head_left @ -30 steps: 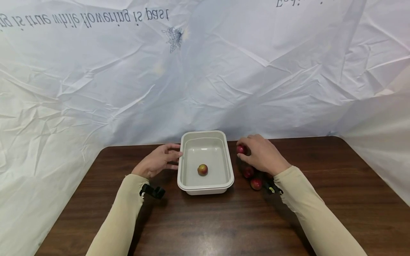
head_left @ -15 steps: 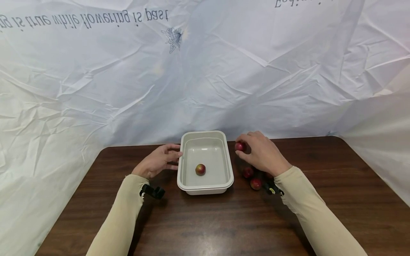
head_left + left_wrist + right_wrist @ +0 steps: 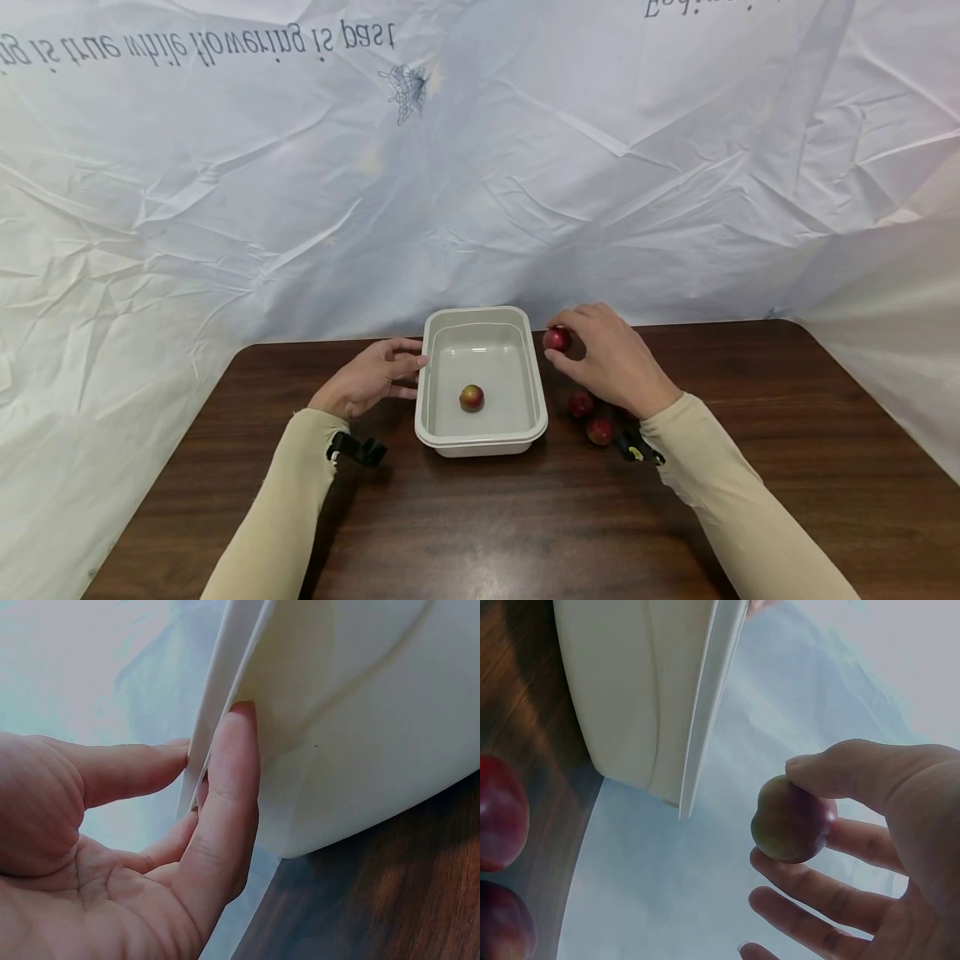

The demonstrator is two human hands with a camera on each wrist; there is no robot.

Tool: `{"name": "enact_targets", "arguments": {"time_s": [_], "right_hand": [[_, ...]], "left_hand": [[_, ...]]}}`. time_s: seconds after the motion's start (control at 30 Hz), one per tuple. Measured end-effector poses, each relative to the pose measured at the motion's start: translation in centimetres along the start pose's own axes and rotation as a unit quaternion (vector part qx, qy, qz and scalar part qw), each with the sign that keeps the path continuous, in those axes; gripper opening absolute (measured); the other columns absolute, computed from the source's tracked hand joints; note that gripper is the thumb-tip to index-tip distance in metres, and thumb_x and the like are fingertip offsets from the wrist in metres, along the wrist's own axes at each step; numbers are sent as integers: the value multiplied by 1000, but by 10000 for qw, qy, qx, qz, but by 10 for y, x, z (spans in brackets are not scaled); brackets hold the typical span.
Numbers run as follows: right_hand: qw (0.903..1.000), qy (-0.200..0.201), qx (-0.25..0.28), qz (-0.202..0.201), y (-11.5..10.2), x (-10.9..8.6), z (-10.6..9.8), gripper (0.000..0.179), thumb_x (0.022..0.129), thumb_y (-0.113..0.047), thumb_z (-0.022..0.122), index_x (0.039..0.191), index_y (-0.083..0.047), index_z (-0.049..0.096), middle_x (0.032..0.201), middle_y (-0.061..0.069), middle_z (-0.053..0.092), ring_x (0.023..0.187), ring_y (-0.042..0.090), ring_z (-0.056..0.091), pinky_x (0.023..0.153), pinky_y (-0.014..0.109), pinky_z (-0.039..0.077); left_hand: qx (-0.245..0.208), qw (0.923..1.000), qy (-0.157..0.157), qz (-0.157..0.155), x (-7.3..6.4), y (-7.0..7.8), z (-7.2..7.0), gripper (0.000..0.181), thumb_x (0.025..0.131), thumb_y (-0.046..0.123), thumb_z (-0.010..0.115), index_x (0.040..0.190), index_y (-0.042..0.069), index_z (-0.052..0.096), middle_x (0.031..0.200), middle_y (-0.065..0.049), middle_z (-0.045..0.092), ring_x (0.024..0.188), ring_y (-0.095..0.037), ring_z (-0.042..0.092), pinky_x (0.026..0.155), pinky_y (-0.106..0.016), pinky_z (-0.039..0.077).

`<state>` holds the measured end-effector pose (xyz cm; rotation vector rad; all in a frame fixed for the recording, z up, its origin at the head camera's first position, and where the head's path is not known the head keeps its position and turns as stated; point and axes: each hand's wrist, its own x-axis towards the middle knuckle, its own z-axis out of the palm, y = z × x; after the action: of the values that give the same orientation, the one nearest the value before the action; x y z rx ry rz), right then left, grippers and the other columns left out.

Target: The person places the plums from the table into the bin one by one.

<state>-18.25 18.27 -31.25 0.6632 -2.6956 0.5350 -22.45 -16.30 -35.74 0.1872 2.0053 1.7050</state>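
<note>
1. Right hand (image 3: 611, 354) holds a small red fruit (image 3: 557, 339) lifted off the table, just beside the far right corner of the tub (image 3: 536, 392). In the right wrist view the thumb sits on top of the fruit (image 3: 791, 819) and the fingers (image 3: 832, 900) are curled under it, pinching it; the hand (image 3: 885, 847) is beside the tub's rim (image 3: 705, 712), not yet over it.
2. Left hand (image 3: 371, 377) rests on the table against the tub's left wall. In the left wrist view the fingers (image 3: 225, 795) lie straight and slightly apart, tips touching the rim (image 3: 217, 705); nothing is gripped.
3. Handling, as a judgement: the fruit looks light, firm, round and smooth-skinned, so it could roll or slip from a loose pinch. Best held across its widest part, thumb against two or three fingers, as now. It probably bruises if dropped hard.
4. The tub looks like stiff, light plastic, liable to slide on the smooth table (image 3: 525, 517) unless steadied.
5. Count of fruit in the head view: four. One in the right hand, one inside the tub (image 3: 472, 397) near its front, two on the table (image 3: 581, 404) (image 3: 599, 431) right of the tub, near the right wrist. Any more behind the hand would be hidden.
6. One tub. One dark wooden table. A creased white sheet (image 3: 480, 167) hangs behind.
</note>
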Motion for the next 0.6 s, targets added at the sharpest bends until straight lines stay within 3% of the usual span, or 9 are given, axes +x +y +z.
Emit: {"name": "enact_targets", "arguments": {"time_s": [0.6], "right_hand": [[9996,75,137,-245,-19,-1,6,33,90,-27,78,119,-11,72,117,7,72,114,28,61,99,47,54]], "left_hand": [[-10,10000,-86,15,2,-2,-2,50,107,19,55,150,1,38,145,-29,50,121,-33,63,94,-45,60]]}}
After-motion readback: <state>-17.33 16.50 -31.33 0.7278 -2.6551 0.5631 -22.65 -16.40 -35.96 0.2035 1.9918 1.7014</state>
